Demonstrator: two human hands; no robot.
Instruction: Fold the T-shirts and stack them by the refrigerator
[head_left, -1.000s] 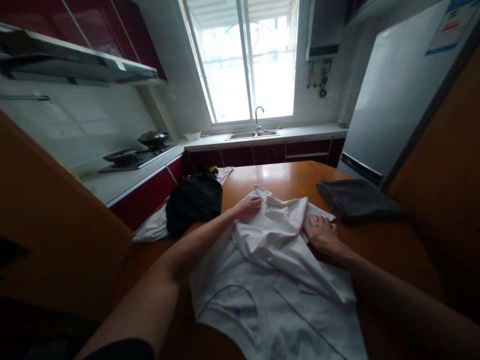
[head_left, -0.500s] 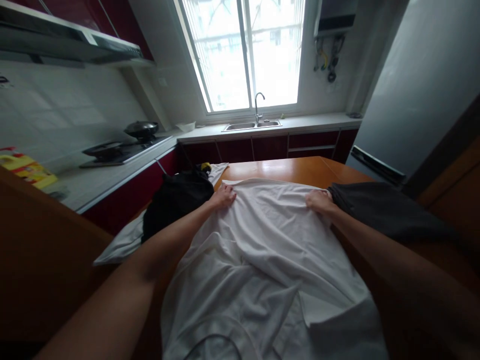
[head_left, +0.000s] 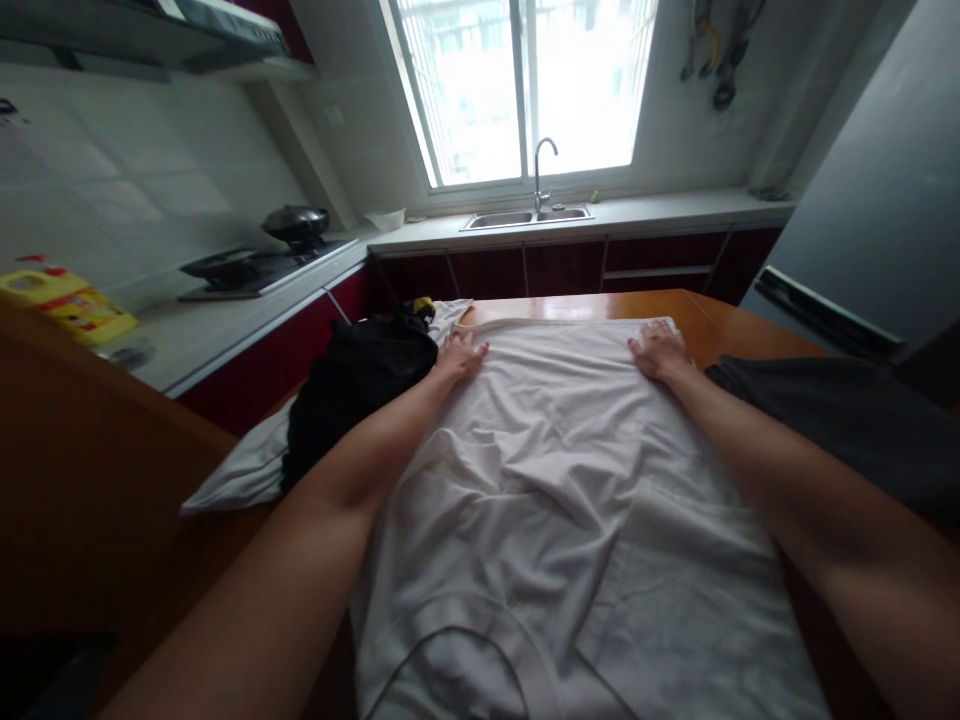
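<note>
1. The white shirt lies creased on the counter before me.
2. My left hand lies spread on its far left corner.
3. My right hand lies spread on the far right.

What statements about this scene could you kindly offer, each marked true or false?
1. The left hand and right hand both touch the white fabric shirt. True.
2. The shirt's round neckline lies at the end farthest from the camera. False: it is at the near end.
3. The flat dark grey cloth lies right of the shirt. True.
4. The crumpled black cloth is under the right hand. False: it lies left of the shirt.
</note>
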